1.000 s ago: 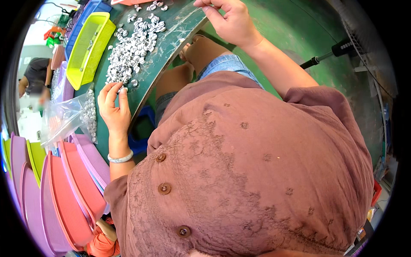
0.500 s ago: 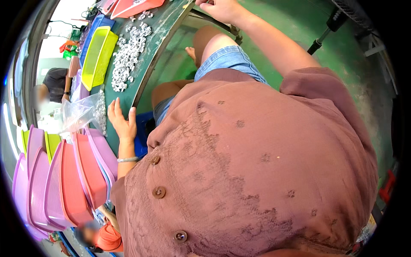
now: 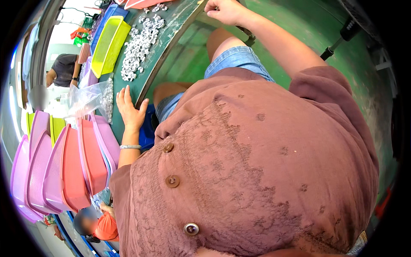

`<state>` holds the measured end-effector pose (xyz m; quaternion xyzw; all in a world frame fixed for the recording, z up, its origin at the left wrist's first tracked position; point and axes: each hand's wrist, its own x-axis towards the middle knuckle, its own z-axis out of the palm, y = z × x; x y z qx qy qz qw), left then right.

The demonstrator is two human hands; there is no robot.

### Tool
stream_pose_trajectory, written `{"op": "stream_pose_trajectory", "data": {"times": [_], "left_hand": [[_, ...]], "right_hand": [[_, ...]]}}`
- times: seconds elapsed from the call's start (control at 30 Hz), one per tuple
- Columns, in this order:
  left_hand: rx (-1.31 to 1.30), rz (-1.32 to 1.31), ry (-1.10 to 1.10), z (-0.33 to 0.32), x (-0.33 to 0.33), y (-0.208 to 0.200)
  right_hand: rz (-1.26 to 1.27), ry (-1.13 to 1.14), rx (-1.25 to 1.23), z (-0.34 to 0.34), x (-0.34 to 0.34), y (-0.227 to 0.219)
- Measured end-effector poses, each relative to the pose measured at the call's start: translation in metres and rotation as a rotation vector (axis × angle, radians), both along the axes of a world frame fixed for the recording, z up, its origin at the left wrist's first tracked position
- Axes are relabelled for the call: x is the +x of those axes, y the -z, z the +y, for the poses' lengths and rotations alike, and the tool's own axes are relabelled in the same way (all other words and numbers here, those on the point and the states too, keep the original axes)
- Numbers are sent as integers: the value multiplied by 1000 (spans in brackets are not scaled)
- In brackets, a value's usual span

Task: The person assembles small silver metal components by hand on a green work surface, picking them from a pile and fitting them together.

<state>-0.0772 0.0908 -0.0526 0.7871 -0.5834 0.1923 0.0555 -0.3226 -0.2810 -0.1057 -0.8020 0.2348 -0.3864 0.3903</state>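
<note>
One pile [image 3: 141, 48], head view: loose heap of small, shiny silver-grey pieces, on a worn dark-green tabletop [image 3: 173, 23]; a few strays past its upper end.
Left hand [image 3: 130, 112]: just below the pile, apart from it, at the table edge. Fingers extended, thumb held well away; nothing seen in its hold. Pale bracelet [image 3: 129, 147] on the wrist.
Right hand [image 3: 224, 12]: above and right of the pile, well apart, by the table edge. Fingers curled in; whether they pinch anything, cannot tell.
Bag [image 3: 87, 99]: clear, crumpled plastic, below-left of the pile; similar small silvery pieces bunched along its right side.
Lime-yellow basket [image 3: 102, 58]: long perforated plastic, just left of the pile.
Blue plastic basket [image 3: 116, 12]: above-left of the pile, beyond the lime one.
Nested baskets [image 3: 77, 165]: purple and coral-red plastic, farther below-left of the pile.
Co-worker [image 3: 65, 68]: dark top, well left of the pile.
</note>
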Motion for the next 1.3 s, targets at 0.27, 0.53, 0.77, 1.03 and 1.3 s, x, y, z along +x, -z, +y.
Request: {"op": "stream_pose_trajectory", "data": {"times": [0.27,0.53,0.77,1.03,1.3], "left_hand": [[228,-73,-250,-27,-21,-24],[221,12,-167,-38,-8,-23],[175,108,-215,-22,-11,-19],[250,202,-237,-25,-10,-31],[193,301,-187,-23,-8,-31]], "right_hand": [[105,24,-161,-18,-36,9],[136,-73,180,-25,-39,19],[-95,0,-38,-27,-7,-21],[-23,17,-311,-82,17,-33],[-91,242,-266,-121,55,-16]]}}
